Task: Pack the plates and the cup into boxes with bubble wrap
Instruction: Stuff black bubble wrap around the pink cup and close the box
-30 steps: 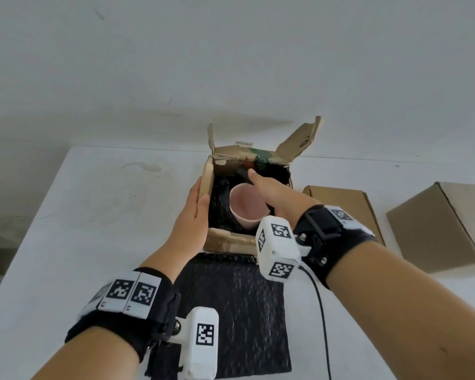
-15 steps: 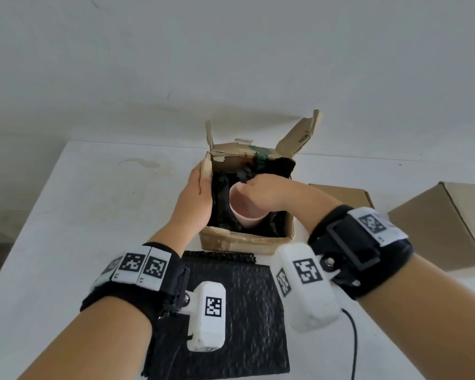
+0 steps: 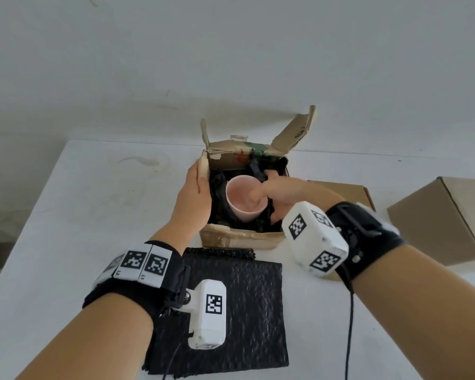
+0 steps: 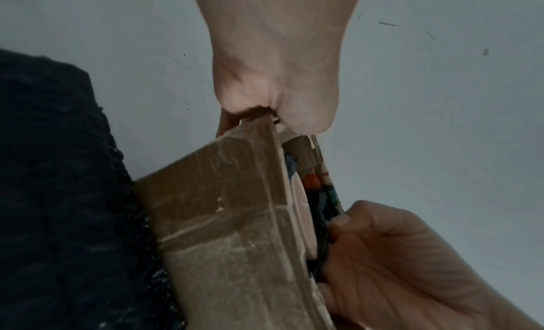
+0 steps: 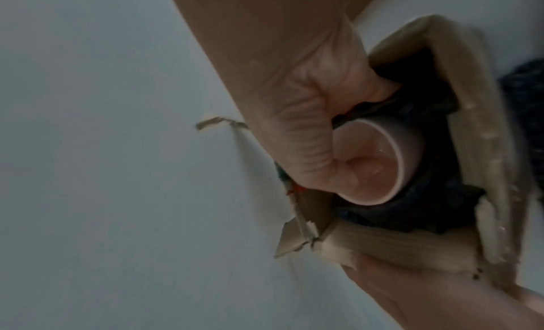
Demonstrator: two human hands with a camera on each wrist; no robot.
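Observation:
A pink cup (image 3: 242, 197) stands upright in the open cardboard box (image 3: 242, 237), which is lined with black bubble wrap (image 3: 219, 185). My right hand (image 3: 279, 194) pinches the cup's right rim: in the right wrist view the thumb is inside the cup (image 5: 407, 148) and the fingers are curled outside against the wrap. My left hand (image 3: 194, 193) grips the box's left wall, thumb inside and fingers outside. From the left wrist, the box (image 4: 223, 218) appears with only a sliver of cup showing. No plates are in view.
A flat sheet of black bubble wrap (image 3: 247, 311) lies on the white table in front of the box. A low cardboard box (image 3: 343, 190) sits just right of the open one, and a larger closed box (image 3: 447, 218) stands at the far right. A wall rises behind.
My right hand went from reaching over the cup to hooking its thumb inside the rim. My left hand slid farther along the box's left wall.

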